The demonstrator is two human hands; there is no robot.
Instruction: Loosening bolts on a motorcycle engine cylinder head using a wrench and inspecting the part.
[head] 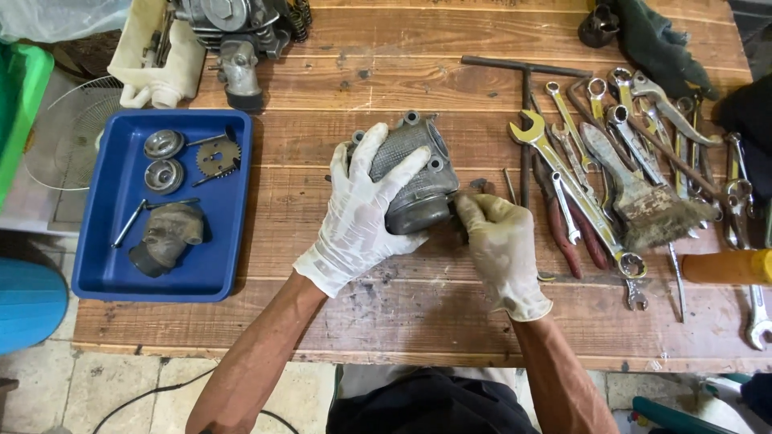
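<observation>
Plenty of bare table [386, 313] below centre frame toward the near edge, but boxed in by the blue tray [96, 273] at left and the wrench pile [611, 169] at right. Finned metal cylinder [414, 173] dead centre, lying tilted, long axis running upper left to lower right, round open end facing lower right. Left hand [362, 217] fingers spread over its top, right hand [498, 241] fingers pinched at its lower rim, on what, can't tell.

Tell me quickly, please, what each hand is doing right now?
Left hand: closed over the grey metal cylinder, holding it.
Right hand: fingers curled at the cylinder's base; what it pinches cannot be told.
</observation>
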